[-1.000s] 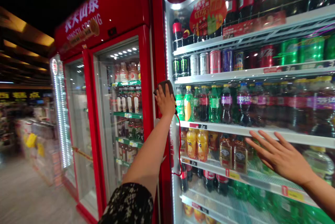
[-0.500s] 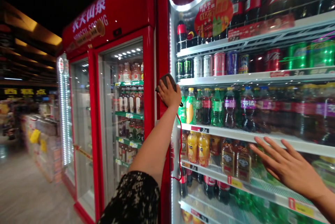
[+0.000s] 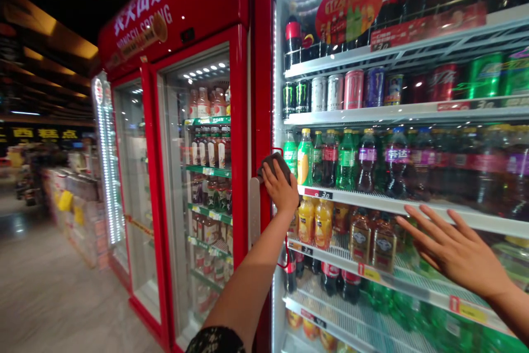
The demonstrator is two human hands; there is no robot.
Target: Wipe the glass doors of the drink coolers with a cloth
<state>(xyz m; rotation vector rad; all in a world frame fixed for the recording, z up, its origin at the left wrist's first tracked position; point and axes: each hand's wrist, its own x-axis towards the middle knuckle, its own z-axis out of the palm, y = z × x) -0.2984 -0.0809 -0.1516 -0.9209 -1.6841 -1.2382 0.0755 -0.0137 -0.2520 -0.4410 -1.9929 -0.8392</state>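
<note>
My left hand (image 3: 281, 189) presses a dark cloth (image 3: 276, 164) against the glass door of a red drinks fridge (image 3: 263, 94), at the door's left edge just above the grey handle (image 3: 254, 211). The fingers are closed over the cloth. My right hand (image 3: 452, 249) lies flat on the same glass further right, fingers spread, holding nothing. Behind the glass stand shelves of cans (image 3: 335, 92) and soft-drink bottles (image 3: 346, 159).
A second red fridge (image 3: 194, 177) with tea bottles stands directly to the left, and a lit white-framed one (image 3: 105, 160) beyond it. A tiled aisle floor (image 3: 53, 298) runs away to the left past stacked goods (image 3: 72, 210).
My left hand has slid the cloth down the glass edge, from the can shelf level to just above the door handle. My right hand has stayed flat on the glass.
</note>
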